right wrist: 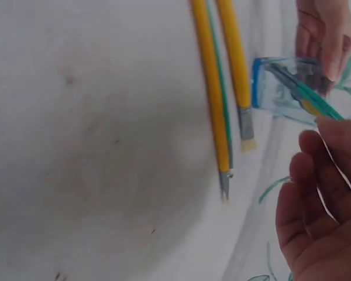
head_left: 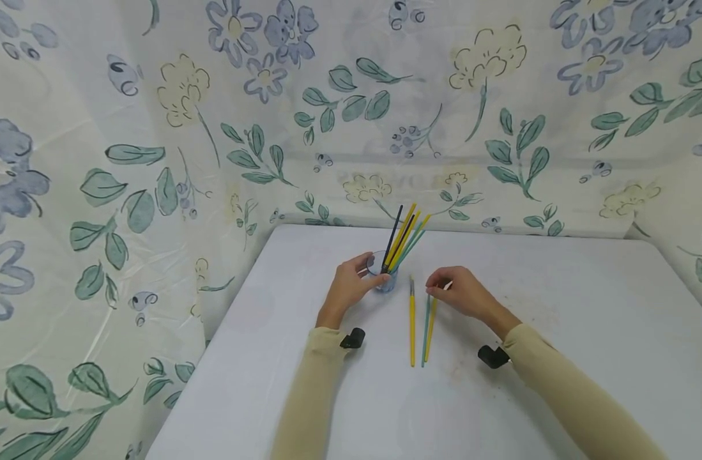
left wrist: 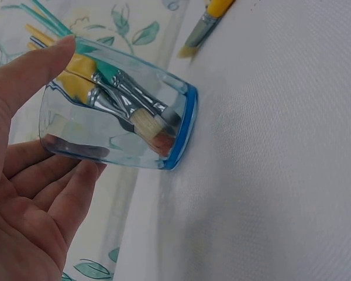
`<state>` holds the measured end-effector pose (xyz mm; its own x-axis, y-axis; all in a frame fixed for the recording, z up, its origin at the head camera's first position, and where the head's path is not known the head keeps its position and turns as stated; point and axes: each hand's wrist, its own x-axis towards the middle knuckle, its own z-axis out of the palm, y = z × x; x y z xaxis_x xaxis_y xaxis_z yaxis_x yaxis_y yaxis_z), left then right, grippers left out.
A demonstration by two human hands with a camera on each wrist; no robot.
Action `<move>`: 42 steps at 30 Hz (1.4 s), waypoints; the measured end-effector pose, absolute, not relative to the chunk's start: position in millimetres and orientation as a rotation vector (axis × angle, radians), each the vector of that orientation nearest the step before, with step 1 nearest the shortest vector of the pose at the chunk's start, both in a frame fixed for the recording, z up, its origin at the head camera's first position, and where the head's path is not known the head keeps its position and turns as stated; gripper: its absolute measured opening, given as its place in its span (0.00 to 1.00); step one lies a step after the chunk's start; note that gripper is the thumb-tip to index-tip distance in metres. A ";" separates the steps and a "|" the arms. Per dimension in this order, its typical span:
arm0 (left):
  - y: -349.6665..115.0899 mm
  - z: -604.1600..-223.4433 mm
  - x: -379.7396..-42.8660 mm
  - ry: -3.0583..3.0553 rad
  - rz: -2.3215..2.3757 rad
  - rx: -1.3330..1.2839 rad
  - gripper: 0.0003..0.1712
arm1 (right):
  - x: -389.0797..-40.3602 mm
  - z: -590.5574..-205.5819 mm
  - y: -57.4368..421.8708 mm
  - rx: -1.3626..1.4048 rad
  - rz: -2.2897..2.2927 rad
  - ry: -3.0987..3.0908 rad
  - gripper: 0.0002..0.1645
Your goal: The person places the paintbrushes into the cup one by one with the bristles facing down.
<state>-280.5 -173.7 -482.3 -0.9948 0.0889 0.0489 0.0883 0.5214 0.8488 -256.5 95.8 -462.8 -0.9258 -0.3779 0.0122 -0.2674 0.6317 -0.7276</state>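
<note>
My left hand (head_left: 349, 286) holds a clear, blue-based cup (left wrist: 178, 129) from its side, thumb near the rim and fingers on the opposite side. Several paintbrushes (head_left: 405, 239) with yellow, teal and dark handles lean in the cup, bristles down. My right hand (head_left: 460, 291) hovers by the bristle ends of the loose brushes, its fingers loosely bent with nothing visible between them. Below it lie a thin teal paintbrush (head_left: 426, 332) and a yellow paintbrush (right wrist: 210, 88) side by side. Left of these is a yellow paintbrush with a flat tip (head_left: 412, 326).
The brushes and cup are on a white table (head_left: 241, 396). A floral-patterned curtain (head_left: 351, 115) hangs behind the table's far edge and along the left side. Small specks and faint stains (right wrist: 70, 79) mark the tabletop on the right.
</note>
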 end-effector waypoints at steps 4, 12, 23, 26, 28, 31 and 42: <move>-173.5 -482.2 -281.6 2.751 1.515 0.133 0.49 | -251.1 -466.0 97.6 -0.629 -0.991 2.670 0.07; -171.5 -481.8 -281.5 2.741 1.503 0.096 0.49 | -246.2 -477.7 100.0 -0.768 -0.739 2.625 0.10; -172.4 -481.1 -280.0 2.728 1.538 0.125 0.49 | -241.9 -474.7 106.5 -0.982 -0.411 2.623 0.09; -173.3 -481.6 -279.9 2.730 1.548 0.135 0.48 | -238.6 -470.3 105.6 -1.018 -0.372 2.587 0.09; -173.6 -482.3 -279.8 2.731 1.553 0.143 0.48 | -235.8 -467.9 104.8 -1.049 -0.335 2.575 0.09; -174.0 -483.4 -279.5 2.725 1.553 0.145 0.48 | -231.3 -465.9 103.6 -1.055 -0.286 2.573 0.09; -173.3 -481.0 -278.5 2.734 1.539 0.142 0.48 | -226.6 -447.6 105.8 -1.102 -0.372 2.622 0.11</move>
